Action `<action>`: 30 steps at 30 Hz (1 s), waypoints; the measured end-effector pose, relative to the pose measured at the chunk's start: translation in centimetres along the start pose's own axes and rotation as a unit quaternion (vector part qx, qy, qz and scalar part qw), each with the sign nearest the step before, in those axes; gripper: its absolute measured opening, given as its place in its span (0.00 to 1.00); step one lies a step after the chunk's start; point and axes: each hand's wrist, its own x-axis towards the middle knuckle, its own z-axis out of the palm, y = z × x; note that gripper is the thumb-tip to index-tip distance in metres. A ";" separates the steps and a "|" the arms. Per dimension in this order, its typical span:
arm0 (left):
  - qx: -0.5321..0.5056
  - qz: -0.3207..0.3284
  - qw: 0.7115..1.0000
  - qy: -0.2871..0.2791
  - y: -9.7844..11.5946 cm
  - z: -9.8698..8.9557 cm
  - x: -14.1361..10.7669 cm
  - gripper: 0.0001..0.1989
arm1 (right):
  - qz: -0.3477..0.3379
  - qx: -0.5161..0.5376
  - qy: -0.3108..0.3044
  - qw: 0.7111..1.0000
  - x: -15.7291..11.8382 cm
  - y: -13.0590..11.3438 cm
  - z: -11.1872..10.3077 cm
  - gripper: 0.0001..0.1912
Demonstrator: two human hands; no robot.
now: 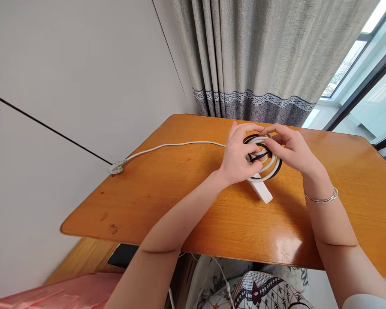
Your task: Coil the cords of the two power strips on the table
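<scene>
Bare forearms (180, 221) are stretched over the desk (170, 184), where cable loops (275, 168) are gripped by the left hand (239, 156) and right hand (292, 150), their gathering seemingly underway and a firm pinch probably needed next.

Glossy wooden table (154, 184), white cord (186, 143) lying on it, clear plug (116, 168) at its edge

A glossy brown table (154, 184) stands beside a pale wall (67, 64); beyond the table hangs a grey curtain (276, 51) (patterned band (276, 101) near the hem), with a bright window (341, 64) at right.
</scene>
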 end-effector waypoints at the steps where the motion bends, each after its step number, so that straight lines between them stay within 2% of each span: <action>1: -0.002 0.002 1.000 0.002 0.1 -0.1 0.0 0.04 | 0.005 0.026 -0.013 1.000 0.0 0.0 -0.1 0.11; 4: 0.001 0.017 1.000 -0.006 0.2 -0.4 0.1 0.03 | -0.009 0.088 -0.050 0.995 0.0 0.2 -0.2 0.20; 7: 0.006 0.031 0.999 -0.027 0.2 -0.5 0.3 0.03 | -0.030 0.060 -0.077 0.995 0.0 0.3 -0.6 0.28; 11: -0.019 0.029 0.999 -0.038 0.2 -0.3 0.3 0.04 | -0.041 0.030 -0.070 0.996 -0.2 0.4 -1.2 0.27; 16: -0.073 0.029 0.997 -0.015 0.1 -0.4 0.0 0.05 | -0.070 0.085 -0.073 0.991 -0.2 0.9 -0.9 0.20; 21: -0.179 0.024 0.984 -0.006 0.2 -1.5 0.1 0.04 | -0.135 0.132 -0.040 0.981 0.1 1.5 -0.3 0.15; 25: -0.330 -0.037 0.943 0.025 0.1 -1.2 0.1 0.06 | -0.173 0.127 -0.041 0.976 0.7 2.4 -0.1 0.13; 30: -0.481 -0.208 0.850 0.052 0.0 -0.2 0.3 0.03 | -0.219 0.022 0.028 0.975 1.4 3.6 0.0 0.12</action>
